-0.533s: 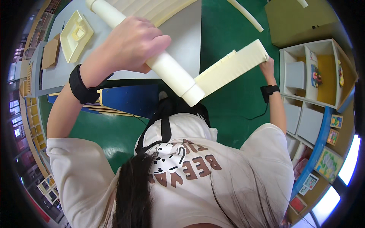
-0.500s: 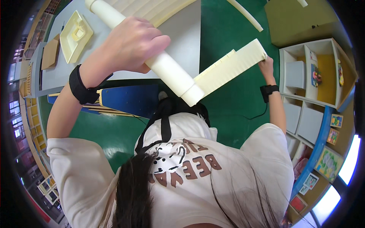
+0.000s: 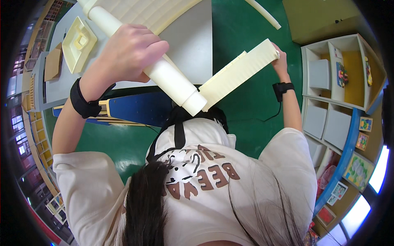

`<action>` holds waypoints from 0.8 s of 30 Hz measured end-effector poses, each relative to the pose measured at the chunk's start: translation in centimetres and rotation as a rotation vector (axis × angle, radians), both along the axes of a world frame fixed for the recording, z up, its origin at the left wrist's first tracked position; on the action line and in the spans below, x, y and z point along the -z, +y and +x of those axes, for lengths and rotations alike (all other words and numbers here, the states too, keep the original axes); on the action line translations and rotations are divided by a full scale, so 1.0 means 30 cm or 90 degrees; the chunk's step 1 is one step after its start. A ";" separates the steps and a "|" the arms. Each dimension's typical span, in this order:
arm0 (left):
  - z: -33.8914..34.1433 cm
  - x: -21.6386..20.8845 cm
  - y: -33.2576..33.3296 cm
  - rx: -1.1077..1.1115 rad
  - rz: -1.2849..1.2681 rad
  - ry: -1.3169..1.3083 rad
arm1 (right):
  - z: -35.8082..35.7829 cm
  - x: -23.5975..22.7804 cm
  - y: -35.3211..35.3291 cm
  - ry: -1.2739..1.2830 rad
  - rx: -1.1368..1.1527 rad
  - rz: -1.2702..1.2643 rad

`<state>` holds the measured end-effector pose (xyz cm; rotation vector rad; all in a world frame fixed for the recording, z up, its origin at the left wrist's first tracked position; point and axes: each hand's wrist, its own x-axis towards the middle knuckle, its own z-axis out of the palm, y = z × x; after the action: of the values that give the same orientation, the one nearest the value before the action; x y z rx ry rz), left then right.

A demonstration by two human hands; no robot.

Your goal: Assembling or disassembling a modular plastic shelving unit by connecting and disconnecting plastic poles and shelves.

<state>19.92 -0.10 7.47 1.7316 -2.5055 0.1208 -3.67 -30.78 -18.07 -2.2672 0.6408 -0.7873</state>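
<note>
My left hand [image 3: 133, 55] is wrapped round a thick white tube [image 3: 174, 82], which slants from the upper left down toward my waist. A wider collar shows at the tube's near end. Beside that end begins a long cream strip [image 3: 240, 76] with a creased surface, running up to the right. Whether the strip is joined to the tube I cannot tell. My right hand [image 3: 280, 61] is closed on the strip's far end; its fingers are partly hidden. Beyond my left hand, a cream ribbed sheet [image 3: 164, 16] lies over the table.
The pale grey table [image 3: 193, 49] carries a cream tray [image 3: 76, 57] and a brown cardboard piece [image 3: 53, 65]. A blue board [image 3: 139, 108] is beneath its near edge. White shelves [image 3: 324, 119] stand on the right. A curved cream strip [image 3: 266, 14] is above the green floor [image 3: 246, 106].
Both hands have moved somewhat left, carrying the tube and the strip with them. My right hand is also slightly higher in the picture. The grips look the same, and the background has shifted slightly.
</note>
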 end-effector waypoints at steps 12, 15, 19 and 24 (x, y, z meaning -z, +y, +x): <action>0.011 -0.005 -0.008 -0.004 -0.027 -0.004 | -0.092 0.161 -0.063 0.168 -0.028 0.152; 0.010 0.005 -0.006 -0.006 -0.020 -0.004 | -0.124 0.120 -0.027 0.165 -0.055 0.027; 0.016 0.027 0.006 0.025 -0.022 -0.004 | -0.179 0.002 0.056 0.188 -0.009 0.020; 0.006 -0.011 -0.011 0.021 -0.011 -0.002 | -0.195 -0.172 0.134 0.171 0.031 -0.005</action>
<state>20.11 -0.43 7.80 1.6843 -2.5271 0.1423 -9.51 -26.76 -12.92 -2.3938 0.8188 -0.5104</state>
